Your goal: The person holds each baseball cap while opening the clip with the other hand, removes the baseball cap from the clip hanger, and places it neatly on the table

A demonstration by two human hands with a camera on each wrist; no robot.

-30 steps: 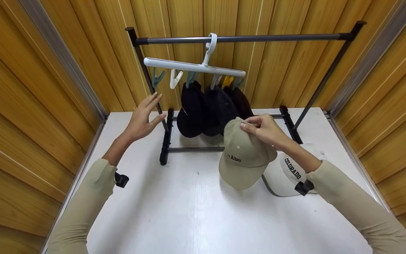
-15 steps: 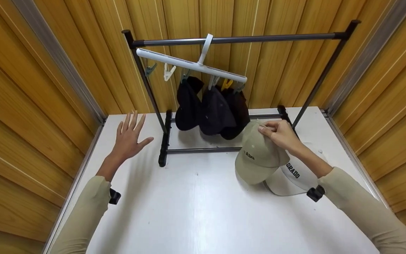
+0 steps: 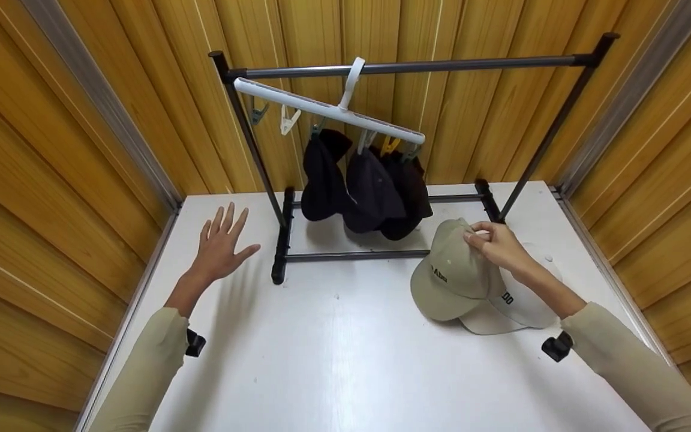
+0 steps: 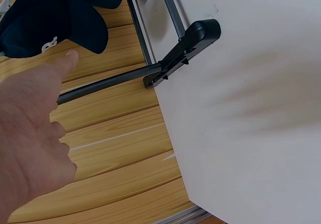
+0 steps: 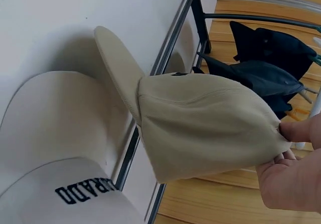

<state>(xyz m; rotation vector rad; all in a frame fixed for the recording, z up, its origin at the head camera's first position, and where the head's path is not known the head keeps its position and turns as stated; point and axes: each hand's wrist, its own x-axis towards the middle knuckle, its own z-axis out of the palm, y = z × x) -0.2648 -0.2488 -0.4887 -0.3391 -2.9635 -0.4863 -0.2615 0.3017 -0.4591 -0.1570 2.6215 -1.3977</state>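
Observation:
A khaki baseball cap (image 3: 456, 264) hangs from my right hand (image 3: 501, 245), brim down; thumb and fingers pinch the top of its crown, as the right wrist view also shows. Partly behind it, a white cap (image 3: 528, 288) with dark lettering lies on the table. My left hand (image 3: 219, 246) is spread with straight fingers to the left of the rack and touches nothing. Several dark caps (image 3: 372, 192) hang by clips from a white clip hanger (image 3: 327, 110), which tilts down to the right.
The hanger hooks over the bar of a dark metal rack (image 3: 471, 65), whose feet stand on the white table (image 3: 333, 348). A white clip (image 3: 288, 120) and a grey-green clip at the hanger's left end hold nothing. Wood-panelled walls (image 3: 51, 180) enclose the table.
My right hand has moved right and down with the khaki cap, now overlapping the white cap. My left hand has drawn back from the hanger's left end. The hanger has tipped lower on its right.

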